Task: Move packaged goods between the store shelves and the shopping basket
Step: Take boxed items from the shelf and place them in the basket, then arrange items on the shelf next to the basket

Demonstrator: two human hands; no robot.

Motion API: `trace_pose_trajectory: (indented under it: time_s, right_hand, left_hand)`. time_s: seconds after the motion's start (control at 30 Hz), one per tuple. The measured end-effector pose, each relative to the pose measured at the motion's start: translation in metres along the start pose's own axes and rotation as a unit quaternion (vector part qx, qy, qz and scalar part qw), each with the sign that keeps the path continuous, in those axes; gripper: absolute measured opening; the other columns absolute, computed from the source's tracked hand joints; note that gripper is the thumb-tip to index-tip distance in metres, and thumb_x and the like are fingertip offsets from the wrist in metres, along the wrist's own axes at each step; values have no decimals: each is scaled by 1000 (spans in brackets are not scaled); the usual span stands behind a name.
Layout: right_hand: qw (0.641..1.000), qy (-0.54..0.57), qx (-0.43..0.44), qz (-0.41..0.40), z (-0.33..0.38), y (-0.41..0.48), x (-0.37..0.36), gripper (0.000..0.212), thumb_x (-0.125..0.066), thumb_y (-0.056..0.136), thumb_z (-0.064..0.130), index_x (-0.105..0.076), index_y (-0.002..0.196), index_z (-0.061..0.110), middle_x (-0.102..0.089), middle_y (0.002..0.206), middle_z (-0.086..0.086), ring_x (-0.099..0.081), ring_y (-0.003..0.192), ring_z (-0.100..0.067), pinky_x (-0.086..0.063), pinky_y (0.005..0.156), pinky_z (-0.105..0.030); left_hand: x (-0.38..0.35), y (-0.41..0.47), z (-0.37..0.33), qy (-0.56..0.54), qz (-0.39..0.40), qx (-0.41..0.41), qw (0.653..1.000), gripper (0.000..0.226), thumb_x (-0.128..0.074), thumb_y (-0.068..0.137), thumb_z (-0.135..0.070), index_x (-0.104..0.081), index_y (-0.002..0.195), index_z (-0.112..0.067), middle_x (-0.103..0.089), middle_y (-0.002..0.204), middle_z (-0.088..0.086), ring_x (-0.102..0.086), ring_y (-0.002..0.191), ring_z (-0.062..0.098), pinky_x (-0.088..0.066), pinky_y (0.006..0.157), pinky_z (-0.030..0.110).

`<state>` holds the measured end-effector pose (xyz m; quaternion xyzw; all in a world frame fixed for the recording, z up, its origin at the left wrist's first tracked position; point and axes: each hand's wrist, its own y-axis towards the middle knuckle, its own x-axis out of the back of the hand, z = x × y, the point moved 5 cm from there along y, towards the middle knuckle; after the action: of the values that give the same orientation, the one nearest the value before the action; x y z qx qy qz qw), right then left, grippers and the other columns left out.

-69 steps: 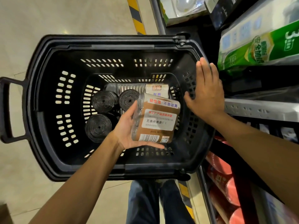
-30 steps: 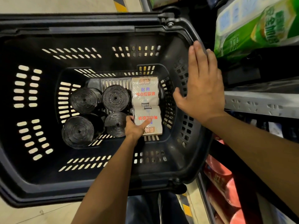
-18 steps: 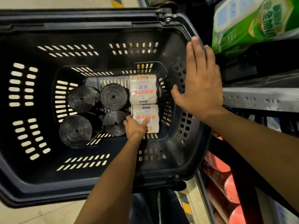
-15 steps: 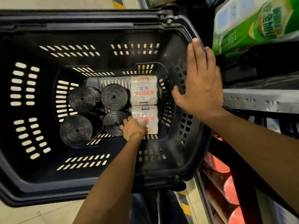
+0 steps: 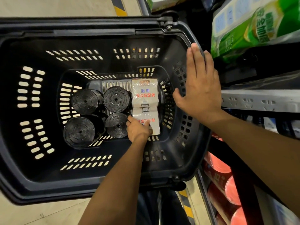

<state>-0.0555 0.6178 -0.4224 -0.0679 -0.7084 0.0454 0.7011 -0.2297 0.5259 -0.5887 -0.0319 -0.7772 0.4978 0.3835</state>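
I am pressing my left hand [image 5: 139, 129], fingers curled, onto the near pack [image 5: 148, 121] in the basket [image 5: 186, 38]; my right hand [image 5: 200, 86] is lying flat and empty on the rim; next, I judge, letting go.

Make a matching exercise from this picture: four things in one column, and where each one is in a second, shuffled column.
Things:
1. left hand
2. right hand
3. black rolls
4. green pack

Places:
A. on the store shelf
B. flat against the basket's right rim
C. on the nearer white pack in the basket
D. basket floor, left of the white packs

Pairs: 1-C, 2-B, 3-D, 4-A
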Motion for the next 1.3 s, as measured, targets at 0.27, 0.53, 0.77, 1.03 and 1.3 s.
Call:
trace_pose_trajectory:
  time_s: [0.27,0.53,0.77,1.03,1.3]
  right_hand:
    - [996,26,-11,90,13,-12,27,76,-57,88,32,-18,149,8,-16,157,-12,-6,145,-32,-4,117,-45]
    - [966,150,-31,209,47,-72,102,51,-48,95,33,-35,140,14,-47,134,-10,-47,121,-29,-42,97,-40]
    - [958,187,-18,218,69,-135,198,52,-42,98,35,-31,144,14,-42,142,-11,-41,129,-28,-35,104,-37]
    - [957,251,-23,140,71,-210,302,53,-47,96,37,-34,143,16,-45,141,-7,-43,128,-25,-39,102,-36]
    - [957,248,-148,30,56,-310,364,50,-45,96,38,-37,141,18,-48,140,-2,-45,127,-21,-38,100,-31]
  left_hand:
    - [54,-45,-8,38,28,-108,993,47,-60,90,-34,-45,131,-17,-58,128,6,-56,114,25,-44,92,36]
    - [147,-141,-17,74,49,-184,979,46,-57,90,-44,-49,129,-23,-62,124,5,-58,111,25,-47,96,41]
    - [245,-262,-22,132,-11,-272,953,39,-52,92,-43,-53,125,-21,-64,119,5,-59,109,26,-47,92,36]
    - [311,-377,-27,224,-60,-385,894,44,-49,93,-45,-50,128,-18,-60,124,8,-55,115,28,-46,94,39]
    - [321,-474,-50,286,-48,-557,778,48,-46,95,-46,-45,135,-20,-55,132,5,-53,118,25,-46,95,40]
